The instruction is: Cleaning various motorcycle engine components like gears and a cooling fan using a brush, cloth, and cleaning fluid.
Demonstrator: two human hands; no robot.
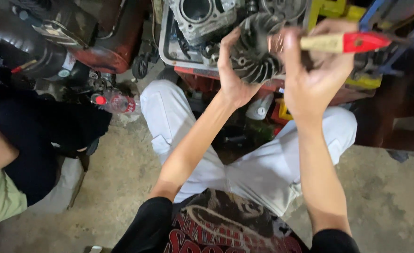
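My left hand [232,70] grips a dark, finned metal engine part [258,54] from its left side, holding it up in front of me. My right hand [317,70] is closed around a paintbrush with a pale wooden and red handle [345,43] that points to the right; its metal ferrule [277,43] rests against the finned part. The bristles are hidden by my fingers and the part. Below both hands are my knees in white trousers [263,164].
A metal tray [169,51] holding a grey engine cylinder [202,16] stands just beyond the hands. A plastic bottle with a red cap [115,102] lies on the concrete floor at left. Another person in dark clothes [24,136] sits at the left edge. Yellow and blue frames [361,14] stand at upper right.
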